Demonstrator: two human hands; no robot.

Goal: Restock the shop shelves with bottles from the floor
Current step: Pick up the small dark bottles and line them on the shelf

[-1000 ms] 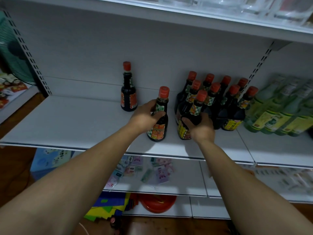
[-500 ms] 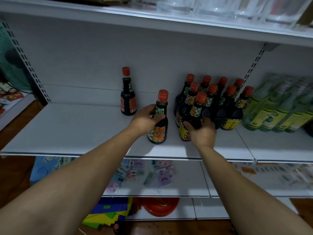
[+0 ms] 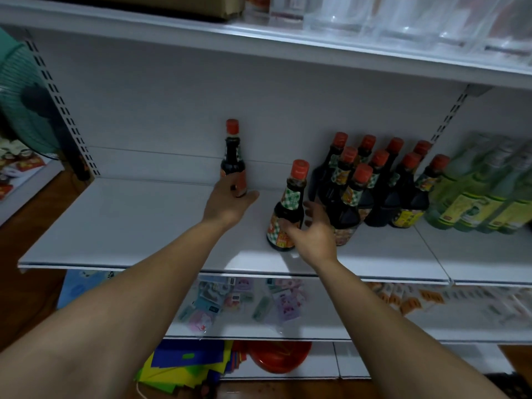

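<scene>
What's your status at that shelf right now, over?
Left hand open at base of lone back bottle. Right hand open beside front bottle, upright on shelf. Bottle cluster crowds its right side.

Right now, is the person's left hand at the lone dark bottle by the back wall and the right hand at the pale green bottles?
Not quite. In the head view the right hand is at the front dark bottle, fingers spread, not at the pale green bottles further right. The left hand is indeed at the lone dark bottle by the back wall.
</scene>
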